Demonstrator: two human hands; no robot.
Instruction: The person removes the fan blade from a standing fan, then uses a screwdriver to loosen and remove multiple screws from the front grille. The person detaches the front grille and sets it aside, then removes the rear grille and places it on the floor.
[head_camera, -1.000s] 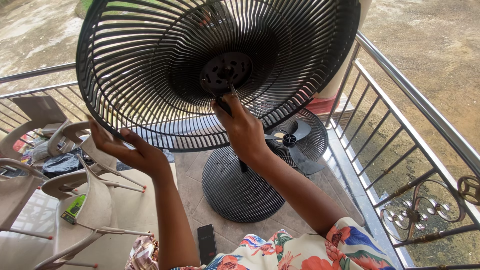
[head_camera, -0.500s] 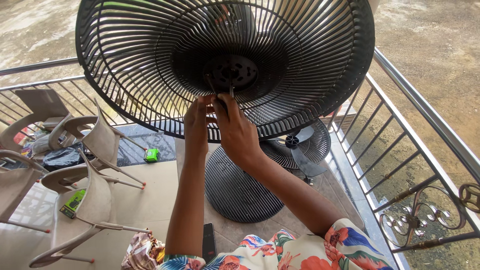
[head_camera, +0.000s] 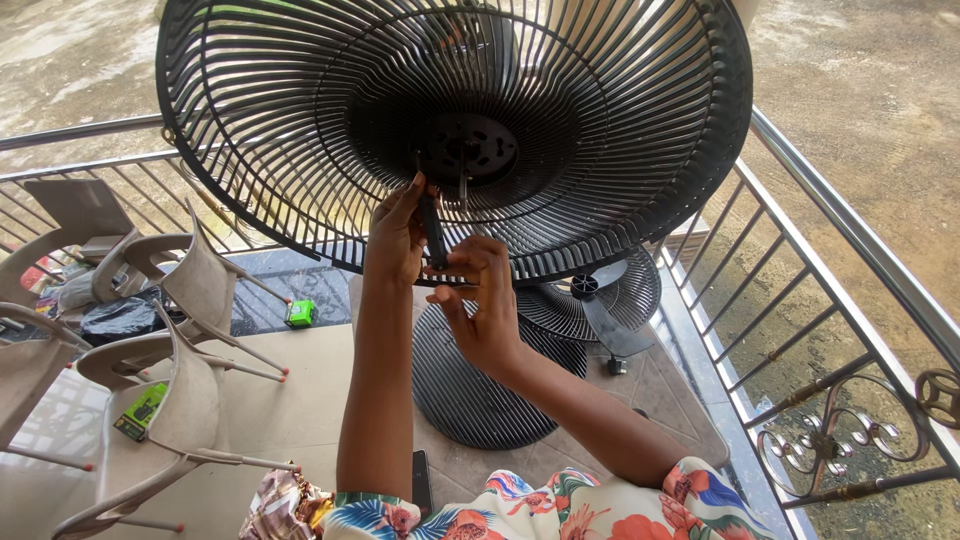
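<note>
1. Two hands meet just below the hub of a black fan guard (head_camera: 300, 130), both closed on one slim dark tool, seemingly a screwdriver (head_camera: 432, 228). The left hand (head_camera: 395, 235) pinches the upper part of its handle, and the right hand (head_camera: 485, 300) curls round the lower end.
2. The tool's tip points up at the round mounting plate (head_camera: 470, 150) in the middle of the guard. Whether it sits in a screw head is hard to tell, as the bars and shadow hide the contact.
3. Neither hand is on the guard itself, so a sideways push from the tool could swing or tilt it. The tip could then jump out and skid across the plate.
4. A small fastener, if one comes loose, could drop past the wrists to the tiled floor (head_camera: 300, 400) and roll towards the metal railing (head_camera: 850, 230).
5. The guard is a deep, bowl-shaped cage of thin curved ribs, open side towards the camera, filling the top of the view at chest height.
6. Below it lie the round ribbed fan base (head_camera: 470, 390), a second grille (head_camera: 625, 290) and a dark fan blade (head_camera: 600, 325). Beige plastic chairs (head_camera: 190, 400) stand to the left, and a dark phone (head_camera: 420, 480) lies by the patterned sleeve.
</note>
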